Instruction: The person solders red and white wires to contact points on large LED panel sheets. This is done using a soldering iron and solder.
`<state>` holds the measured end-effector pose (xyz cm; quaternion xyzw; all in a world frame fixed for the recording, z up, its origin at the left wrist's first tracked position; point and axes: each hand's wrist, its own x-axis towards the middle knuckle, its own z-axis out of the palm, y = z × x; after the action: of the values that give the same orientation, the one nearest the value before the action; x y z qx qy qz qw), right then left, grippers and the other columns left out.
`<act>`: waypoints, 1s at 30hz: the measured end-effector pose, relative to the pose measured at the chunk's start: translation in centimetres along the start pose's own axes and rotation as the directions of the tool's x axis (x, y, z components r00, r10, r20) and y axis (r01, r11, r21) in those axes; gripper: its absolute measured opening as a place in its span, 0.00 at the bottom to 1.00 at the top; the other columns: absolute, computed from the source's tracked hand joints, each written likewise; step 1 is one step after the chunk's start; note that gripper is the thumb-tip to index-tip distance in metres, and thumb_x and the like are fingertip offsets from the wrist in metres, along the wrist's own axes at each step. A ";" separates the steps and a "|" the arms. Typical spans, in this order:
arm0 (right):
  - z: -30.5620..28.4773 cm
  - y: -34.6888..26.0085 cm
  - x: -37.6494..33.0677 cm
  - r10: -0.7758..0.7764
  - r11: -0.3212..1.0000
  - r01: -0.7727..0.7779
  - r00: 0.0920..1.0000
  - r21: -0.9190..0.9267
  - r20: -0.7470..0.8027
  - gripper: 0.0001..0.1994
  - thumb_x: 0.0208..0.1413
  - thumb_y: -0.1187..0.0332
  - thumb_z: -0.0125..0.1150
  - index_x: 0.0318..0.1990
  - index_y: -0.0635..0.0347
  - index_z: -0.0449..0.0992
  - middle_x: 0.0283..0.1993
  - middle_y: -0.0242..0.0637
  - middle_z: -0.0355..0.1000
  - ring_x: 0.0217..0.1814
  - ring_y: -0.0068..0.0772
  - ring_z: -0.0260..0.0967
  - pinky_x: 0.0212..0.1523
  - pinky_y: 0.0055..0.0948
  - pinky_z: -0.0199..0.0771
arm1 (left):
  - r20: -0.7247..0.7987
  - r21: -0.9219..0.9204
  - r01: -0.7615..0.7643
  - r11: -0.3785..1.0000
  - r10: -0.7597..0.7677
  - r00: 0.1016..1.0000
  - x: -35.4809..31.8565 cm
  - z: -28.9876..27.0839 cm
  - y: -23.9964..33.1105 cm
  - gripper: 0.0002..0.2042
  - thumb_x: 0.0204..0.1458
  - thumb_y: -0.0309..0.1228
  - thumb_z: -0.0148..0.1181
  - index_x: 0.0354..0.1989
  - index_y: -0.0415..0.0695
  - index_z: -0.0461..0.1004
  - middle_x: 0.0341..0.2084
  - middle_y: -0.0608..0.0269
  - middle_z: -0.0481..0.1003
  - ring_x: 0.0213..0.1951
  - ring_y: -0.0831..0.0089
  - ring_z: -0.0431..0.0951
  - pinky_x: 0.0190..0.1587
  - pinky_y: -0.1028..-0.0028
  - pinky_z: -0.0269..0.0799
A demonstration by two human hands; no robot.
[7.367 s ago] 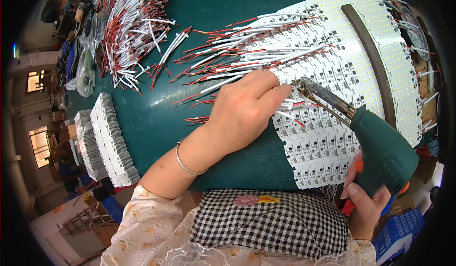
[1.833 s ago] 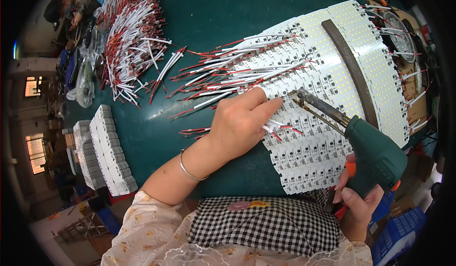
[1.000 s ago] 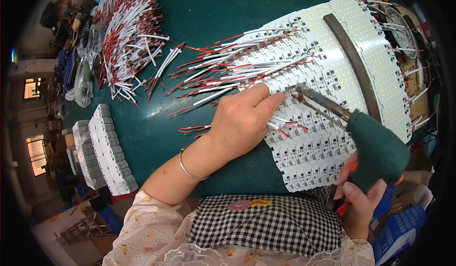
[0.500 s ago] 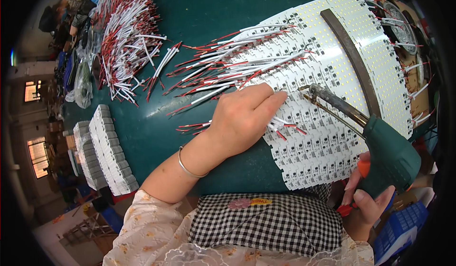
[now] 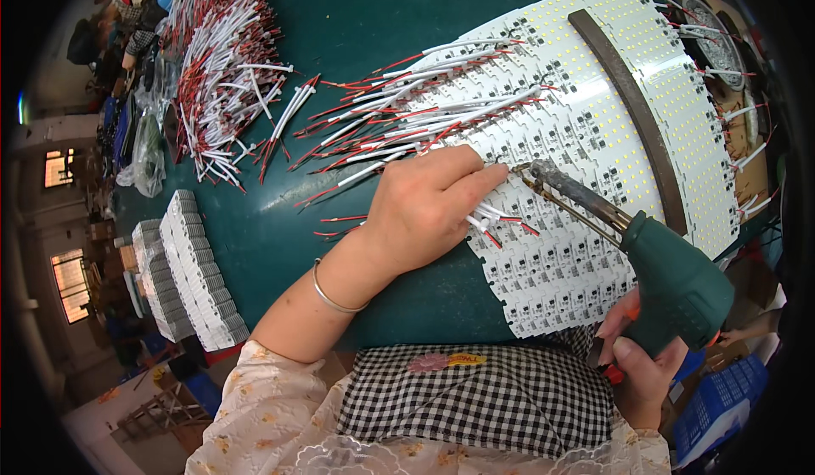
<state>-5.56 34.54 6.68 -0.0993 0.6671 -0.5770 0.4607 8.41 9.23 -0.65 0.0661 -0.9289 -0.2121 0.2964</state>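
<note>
A green table (image 5: 399,16) carries a wide fan of white circuit strips (image 5: 594,127), one dark curved bar (image 5: 632,118) lying across them. Two stacks of strips (image 5: 182,271) sit far left, near a heap of red-and-white wires (image 5: 225,93). The right hand (image 5: 641,365) is closed around a green soldering gun (image 5: 662,271). The left hand (image 5: 424,207) pinches wires flat on the strips beside the gun's tip.

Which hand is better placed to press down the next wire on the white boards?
Left. The left hand already rests on the LED boards pinching wires, while the right hand grips the soldering gun.
</note>
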 end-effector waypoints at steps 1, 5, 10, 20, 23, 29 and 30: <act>0.0 0.2 0.0 0.001 1.000 -0.001 1.000 -0.001 0.000 0.31 0.39 0.74 0.61 0.54 0.76 0.59 0.37 0.50 0.66 0.24 0.29 0.68 0.17 0.20 0.70 | 0.000 0.000 0.001 1.000 -0.001 1.000 0.0 0.1 0.0 0.14 0.33 0.18 0.57 0.33 0.41 0.76 0.23 0.63 0.71 0.22 0.69 0.73 0.20 0.72 0.69; -0.2 0.4 0.0 -0.019 0.998 0.021 0.999 -0.063 0.030 0.29 0.40 0.76 0.58 0.54 0.75 0.60 0.36 0.48 0.67 0.25 0.29 0.67 0.19 0.21 0.71 | -0.005 0.018 -0.024 1.000 0.024 1.000 -0.2 0.2 0.1 0.14 0.33 0.19 0.57 0.33 0.39 0.76 0.22 0.62 0.70 0.22 0.69 0.73 0.20 0.72 0.69; 0.0 0.8 -0.2 -0.079 0.991 0.083 0.996 -0.103 0.036 0.27 0.42 0.78 0.56 0.54 0.75 0.59 0.34 0.48 0.67 0.25 0.28 0.66 0.20 0.21 0.71 | 0.036 0.059 -0.023 0.998 0.021 0.999 -0.3 0.0 0.2 0.18 0.30 0.23 0.65 0.36 0.39 0.77 0.24 0.59 0.74 0.23 0.67 0.75 0.22 0.73 0.70; 0.7 0.4 0.2 -0.250 0.966 0.257 0.954 0.022 -0.168 0.32 0.40 0.70 0.62 0.52 0.79 0.56 0.34 0.51 0.66 0.15 0.25 0.63 0.12 0.18 0.66 | 0.048 0.073 -0.039 0.997 0.036 0.998 -0.3 -0.1 0.4 0.20 0.27 0.21 0.61 0.37 0.38 0.76 0.25 0.58 0.74 0.24 0.65 0.75 0.22 0.72 0.71; -0.7 -0.2 0.8 -0.292 0.954 0.294 0.956 0.066 -0.025 0.35 0.43 0.68 0.62 0.54 0.82 0.51 0.32 0.52 0.67 0.12 0.24 0.62 0.13 0.19 0.69 | 0.069 0.095 -0.025 0.995 0.019 0.997 -0.2 -0.4 0.6 0.20 0.26 0.21 0.61 0.36 0.38 0.76 0.26 0.59 0.73 0.25 0.66 0.75 0.22 0.72 0.70; -1.8 0.1 0.7 -0.331 0.929 0.347 0.935 0.127 -0.128 0.38 0.38 0.70 0.67 0.55 0.84 0.55 0.52 0.62 0.61 0.25 0.31 0.69 0.12 0.20 0.69 | 0.108 0.143 0.050 0.988 -0.066 0.992 1.6 -1.5 2.4 0.17 0.32 0.25 0.65 0.36 0.42 0.76 0.26 0.61 0.73 0.24 0.68 0.74 0.22 0.73 0.68; -1.9 0.1 0.8 -0.334 0.928 0.350 0.933 0.128 -0.132 0.38 0.38 0.70 0.67 0.55 0.84 0.55 0.52 0.62 0.61 0.25 0.31 0.69 0.12 0.20 0.69 | 0.116 0.133 0.114 0.984 -0.130 0.985 2.1 -1.8 3.0 0.16 0.34 0.26 0.66 0.36 0.43 0.76 0.26 0.62 0.73 0.24 0.68 0.74 0.22 0.73 0.68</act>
<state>-7.33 35.31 6.06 -0.1480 0.6182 -0.7015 0.3222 7.78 10.74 3.05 0.1283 -0.9512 -0.1744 0.2197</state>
